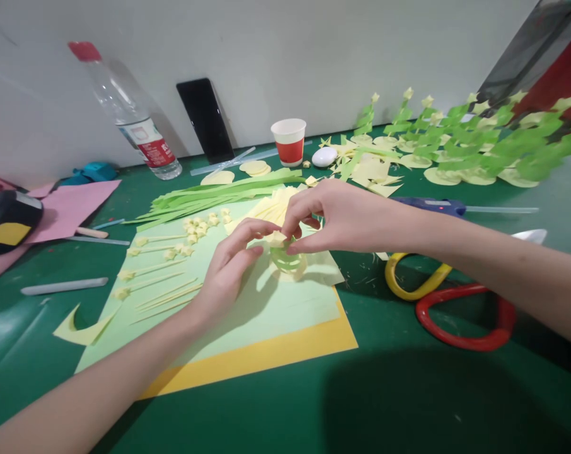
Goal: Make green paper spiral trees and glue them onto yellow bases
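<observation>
From my remote seat I see the small paper flower over the pale green sheet, my right hand pinching it, my left hand beside it with thumb and fingers apart. Star-tipped sticks lie left, green strips farther off. Right, scissors and a blue glue gun sit partly behind my right forearm. Far off stand a paper cup, its bottom hidden, and a bottle whose fill I can't judge. The tape measure is cut off at left.
</observation>
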`<state>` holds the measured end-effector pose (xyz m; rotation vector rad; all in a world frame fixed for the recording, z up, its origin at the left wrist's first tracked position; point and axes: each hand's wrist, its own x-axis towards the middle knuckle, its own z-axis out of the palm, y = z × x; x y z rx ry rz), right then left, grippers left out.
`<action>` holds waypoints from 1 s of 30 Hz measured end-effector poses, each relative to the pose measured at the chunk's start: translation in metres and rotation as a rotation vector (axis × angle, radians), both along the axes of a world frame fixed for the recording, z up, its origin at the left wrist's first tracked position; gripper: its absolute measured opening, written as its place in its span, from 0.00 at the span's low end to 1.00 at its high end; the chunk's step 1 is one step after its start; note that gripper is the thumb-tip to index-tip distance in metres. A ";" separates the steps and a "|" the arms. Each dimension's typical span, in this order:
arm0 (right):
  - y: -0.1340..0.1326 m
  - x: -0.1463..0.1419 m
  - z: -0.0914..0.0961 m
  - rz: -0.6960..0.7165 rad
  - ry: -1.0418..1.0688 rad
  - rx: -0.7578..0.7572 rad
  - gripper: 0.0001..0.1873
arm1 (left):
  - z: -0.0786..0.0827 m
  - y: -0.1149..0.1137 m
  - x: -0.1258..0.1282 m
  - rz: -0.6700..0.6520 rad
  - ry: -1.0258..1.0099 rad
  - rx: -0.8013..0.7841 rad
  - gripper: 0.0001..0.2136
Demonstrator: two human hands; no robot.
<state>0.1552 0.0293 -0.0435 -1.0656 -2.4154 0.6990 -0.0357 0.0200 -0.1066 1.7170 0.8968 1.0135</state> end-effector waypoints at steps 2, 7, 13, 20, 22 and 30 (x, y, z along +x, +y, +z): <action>0.000 0.001 0.000 0.004 -0.022 0.011 0.03 | 0.000 0.001 0.002 -0.013 -0.045 -0.040 0.13; 0.000 0.003 0.002 0.009 -0.071 0.016 0.09 | 0.002 0.001 0.006 -0.023 -0.094 -0.123 0.14; 0.000 0.005 0.003 -0.007 -0.089 -0.015 0.12 | 0.000 0.002 0.006 0.003 -0.075 -0.154 0.15; 0.000 0.006 0.005 -0.026 -0.094 -0.027 0.12 | -0.003 0.003 0.004 0.011 -0.063 -0.151 0.15; 0.001 0.007 0.006 -0.022 -0.107 -0.019 0.14 | -0.003 0.004 0.004 0.015 -0.069 -0.116 0.16; 0.005 0.011 0.011 -0.135 -0.203 -0.018 0.20 | 0.003 0.002 0.010 0.036 -0.153 -0.064 0.15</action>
